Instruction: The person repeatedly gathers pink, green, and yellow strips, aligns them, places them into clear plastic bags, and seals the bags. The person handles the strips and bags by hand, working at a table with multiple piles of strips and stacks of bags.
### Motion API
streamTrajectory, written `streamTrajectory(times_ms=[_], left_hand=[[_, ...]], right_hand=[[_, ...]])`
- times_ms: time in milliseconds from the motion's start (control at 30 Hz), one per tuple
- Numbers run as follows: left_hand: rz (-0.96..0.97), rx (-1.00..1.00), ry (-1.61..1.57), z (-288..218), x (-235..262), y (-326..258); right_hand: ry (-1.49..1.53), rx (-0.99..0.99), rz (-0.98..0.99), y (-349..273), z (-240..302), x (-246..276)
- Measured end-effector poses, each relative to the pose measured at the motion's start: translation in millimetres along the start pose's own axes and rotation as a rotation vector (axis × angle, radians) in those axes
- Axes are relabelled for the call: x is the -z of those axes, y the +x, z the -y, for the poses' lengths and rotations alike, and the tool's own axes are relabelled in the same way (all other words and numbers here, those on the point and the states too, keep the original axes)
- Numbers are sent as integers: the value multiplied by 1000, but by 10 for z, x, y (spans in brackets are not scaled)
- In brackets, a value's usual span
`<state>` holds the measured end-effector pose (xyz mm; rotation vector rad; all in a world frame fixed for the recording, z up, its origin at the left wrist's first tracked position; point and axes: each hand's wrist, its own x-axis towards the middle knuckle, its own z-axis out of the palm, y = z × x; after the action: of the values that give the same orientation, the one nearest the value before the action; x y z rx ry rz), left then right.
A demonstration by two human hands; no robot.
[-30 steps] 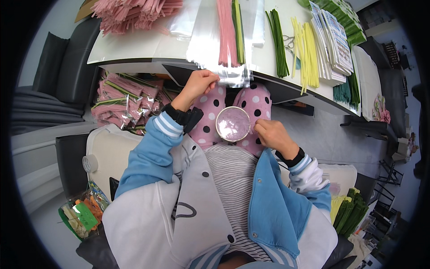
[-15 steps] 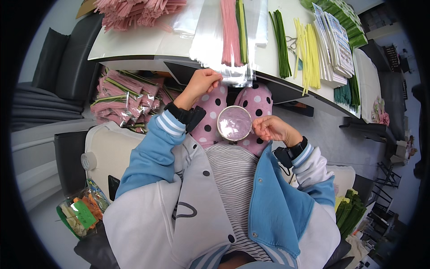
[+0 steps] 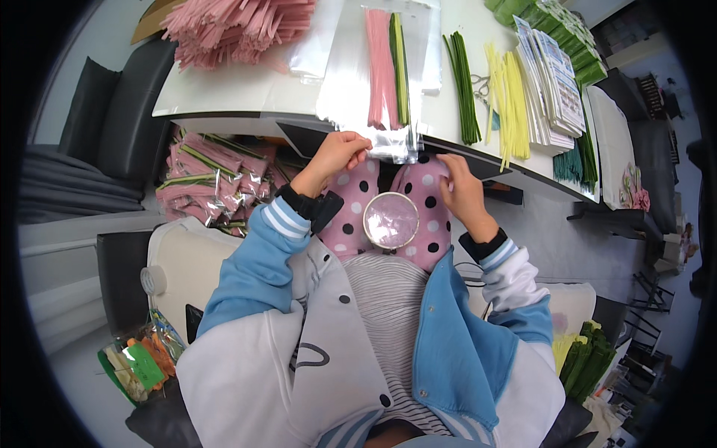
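Observation:
A clear plastic bag (image 3: 351, 89) holding pink strips (image 3: 382, 75) and green and yellow stems (image 3: 398, 71) lies on the table, its lower end over the near edge. My left hand (image 3: 336, 158) pinches the left corner of that end between thumb and fingers. To the right of the bag, over my knee, is my right hand (image 3: 464, 193), fingers bent, with a gap between thumb and forefinger. I see nothing between them. A roll of clear tape (image 3: 390, 221) rests on my lap, against pink polka-dot trousers (image 3: 429, 201), below both hands.
Pink strips (image 3: 231, 33) are heaped at the table's far left. Green stems (image 3: 463, 89), scissors (image 3: 480, 89), yellow stems (image 3: 509, 104) and stacked printed cards (image 3: 551, 89) lie to the right. Filled bags (image 3: 213, 175) pile up beneath the table's left side.
My right hand has left the tape roll and moved up to the bag's right side, its fingers loosening. My left hand stays at the bag's corner. The view has shifted slightly.

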<state>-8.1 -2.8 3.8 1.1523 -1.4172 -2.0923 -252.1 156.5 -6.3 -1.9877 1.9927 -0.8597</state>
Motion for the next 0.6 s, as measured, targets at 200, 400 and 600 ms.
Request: streamTrajectory(times_ms=[200, 400, 600], left_hand=[[14, 24, 14, 0, 56, 23], [108, 95, -2, -163, 176, -62], [-72, -666, 686, -822, 138, -340]], right_hand=[[-193, 521, -67, 520, 165, -219], [-7, 410, -149, 532, 241, -80], [633, 92, -92, 933, 613, 442]])
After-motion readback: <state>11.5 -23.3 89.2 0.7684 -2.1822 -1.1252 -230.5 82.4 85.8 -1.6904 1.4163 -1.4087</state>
